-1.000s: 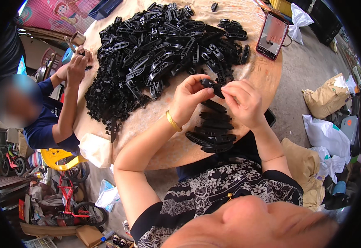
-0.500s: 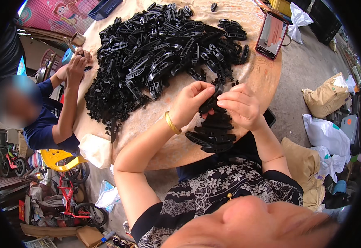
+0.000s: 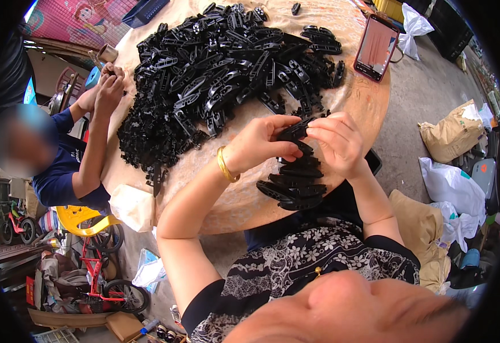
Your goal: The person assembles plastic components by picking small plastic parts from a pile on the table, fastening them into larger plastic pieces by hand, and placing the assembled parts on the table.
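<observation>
My left hand (image 3: 264, 143) is closed on a long curved black plastic part (image 3: 294, 132), thumb below and fingers above. At the part's right end, the fingers of my right hand (image 3: 338, 143) are pinched together on it; whether a smaller piece sits between them is hidden. Just below my hands, several similar black parts lie in a row (image 3: 295, 191) along the near table edge. Beyond my hands spreads a big heap of black plastic parts (image 3: 210, 68), with smaller black pieces (image 3: 141, 134) at its left side.
A phone (image 3: 377, 47) stands at the right of the round table (image 3: 370, 108). Across on the left, a co-worker's hands (image 3: 110, 86) handle a small dark piece. A white bag (image 3: 132, 208) hangs at the table's left edge. Sacks (image 3: 450, 134) and a red bicycle (image 3: 92, 268) are on the floor.
My left hand has turned and its thumb has moved lower, so the black part is tilted and more visible. My right fingers have shifted slightly up. The co-worker's hands moved slightly.
</observation>
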Demonstrator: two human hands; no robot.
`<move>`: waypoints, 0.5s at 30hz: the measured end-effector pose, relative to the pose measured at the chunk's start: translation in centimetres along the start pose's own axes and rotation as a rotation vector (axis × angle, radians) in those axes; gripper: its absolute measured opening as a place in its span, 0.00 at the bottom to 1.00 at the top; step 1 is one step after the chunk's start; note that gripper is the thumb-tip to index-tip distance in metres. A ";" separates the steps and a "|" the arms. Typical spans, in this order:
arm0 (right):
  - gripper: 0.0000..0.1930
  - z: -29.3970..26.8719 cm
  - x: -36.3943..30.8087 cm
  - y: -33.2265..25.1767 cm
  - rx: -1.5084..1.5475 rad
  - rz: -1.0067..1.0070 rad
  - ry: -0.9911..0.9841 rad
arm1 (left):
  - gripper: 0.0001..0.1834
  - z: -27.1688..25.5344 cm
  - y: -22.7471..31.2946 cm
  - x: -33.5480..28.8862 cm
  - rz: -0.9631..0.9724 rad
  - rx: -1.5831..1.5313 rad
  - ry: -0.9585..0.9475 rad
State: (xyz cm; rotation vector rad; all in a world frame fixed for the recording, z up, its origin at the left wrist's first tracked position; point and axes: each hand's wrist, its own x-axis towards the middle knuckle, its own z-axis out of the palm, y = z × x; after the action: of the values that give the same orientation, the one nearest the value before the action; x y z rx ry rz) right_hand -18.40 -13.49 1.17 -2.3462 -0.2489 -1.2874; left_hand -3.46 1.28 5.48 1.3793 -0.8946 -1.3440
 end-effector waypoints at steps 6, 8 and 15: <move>0.12 0.2 -0.1 0.0 0.007 0.064 0.023 | 0.29 -0.2 -0.4 0.4 -0.036 -0.195 -0.038; 0.12 0.2 0.0 0.0 -0.001 0.060 0.021 | 0.29 -0.3 -0.6 0.4 -0.044 -0.216 -0.041; 0.12 0.1 0.0 -0.1 -0.020 0.027 -0.035 | 0.29 -0.5 -0.7 0.5 -0.083 -0.227 -0.065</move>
State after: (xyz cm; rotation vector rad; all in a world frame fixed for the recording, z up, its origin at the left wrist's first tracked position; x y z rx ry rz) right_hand -18.36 -13.38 1.12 -2.3826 -0.2156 -1.2423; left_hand -2.99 1.03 4.61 1.2136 -0.7089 -1.5118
